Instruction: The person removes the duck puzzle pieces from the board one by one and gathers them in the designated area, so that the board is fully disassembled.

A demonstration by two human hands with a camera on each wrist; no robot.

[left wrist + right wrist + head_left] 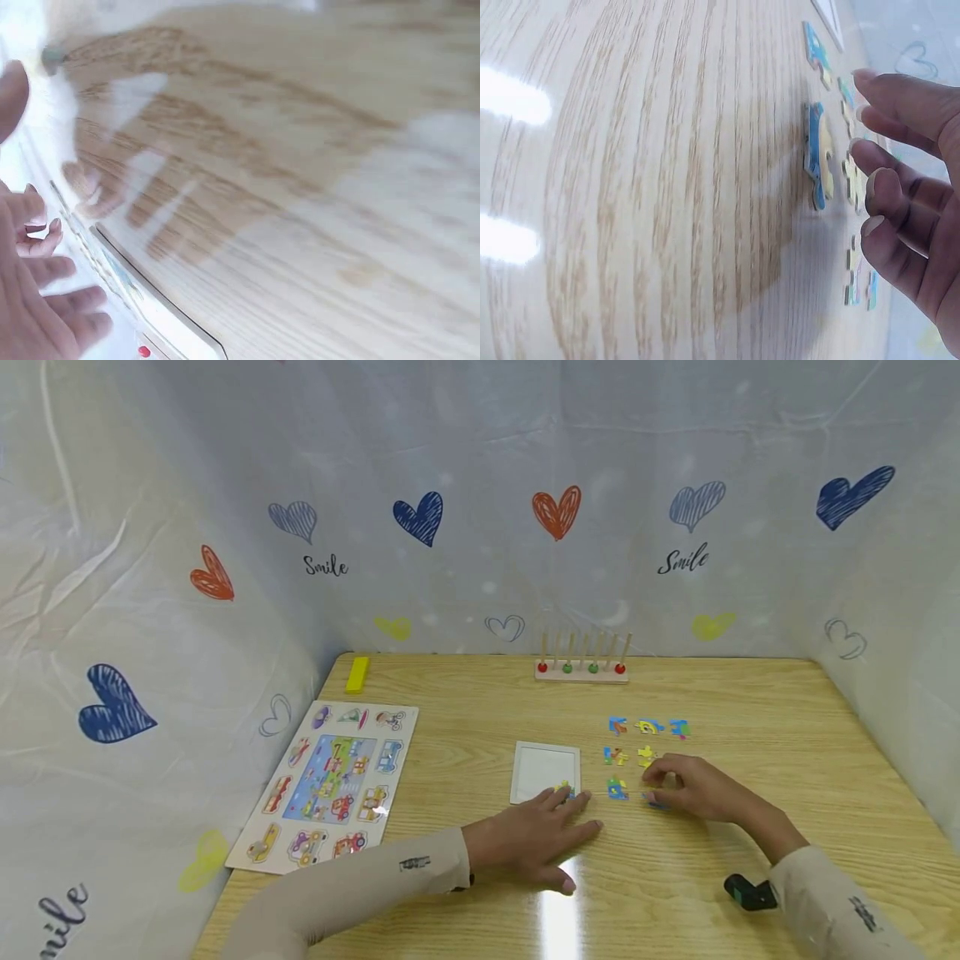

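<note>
My left hand (536, 837) is spread, fingers straight, over the front edge of a small white puzzle tray (543, 767). A yellow and blue jigsaw piece (564, 787) shows in the tray's lower right corner, partly covered by the fingers. My right hand (693, 787) hovers with loosely bent fingers above a blue jigsaw piece (816, 154) lying on the table. Nothing shows between its thumb and fingers in the right wrist view. Beside it lie a blue and green piece (617, 789), a yellow piece (646, 756) and several others in rows.
At the left lies a large picture puzzle board (405, 727) with vehicles. A yellow block (357, 675) is at the back left. A wooden peg stand (581, 676) with red and green beads stands at the back. A dark object (750, 893) sits by my right cuff.
</note>
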